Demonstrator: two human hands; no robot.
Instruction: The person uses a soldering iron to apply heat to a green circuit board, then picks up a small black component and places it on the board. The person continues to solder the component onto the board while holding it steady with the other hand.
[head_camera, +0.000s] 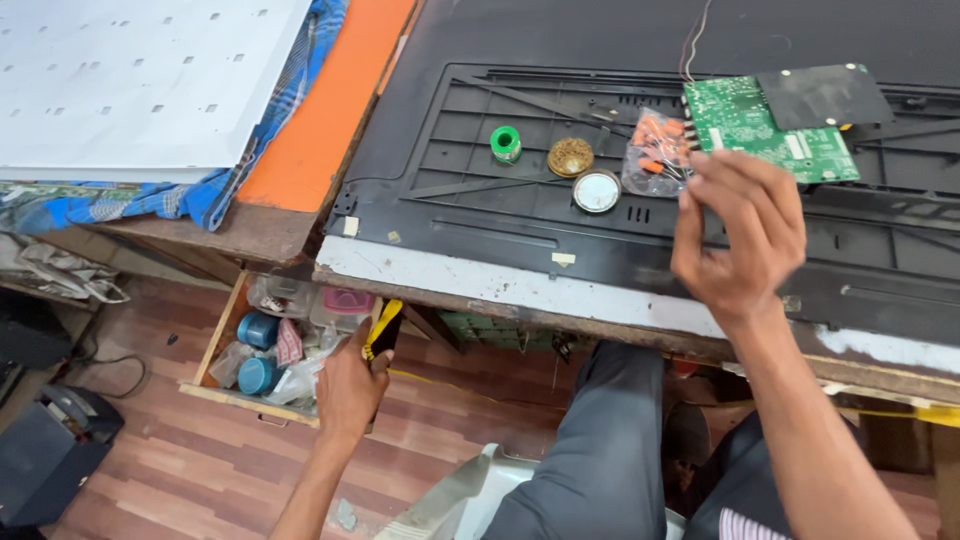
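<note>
Black plastic of the big back panel (480, 215) carries the green circuit board (770, 125) and a bag of orange parts (655, 150), over which the right hand (740, 235) hovers half-open and empty, while the left hand (350, 385) grasps a yellow-black tool (383, 328) at the open drawer (225, 330).

This is an electronics repair workshop. A worn wooden worktop (560, 300) carries a large black plastic back panel (480, 190), with a green circuit board (770, 125) lying on it beside a bag of small orange parts (655, 150), a green spool of solder wire (506, 143) and two round tins (583, 172). Below the worktop an open drawer (225, 330) is crammed with packets and blue containers. A white perforated sheet (130, 80) rests on a second bench over a blue checked cloth (200, 195).
</note>
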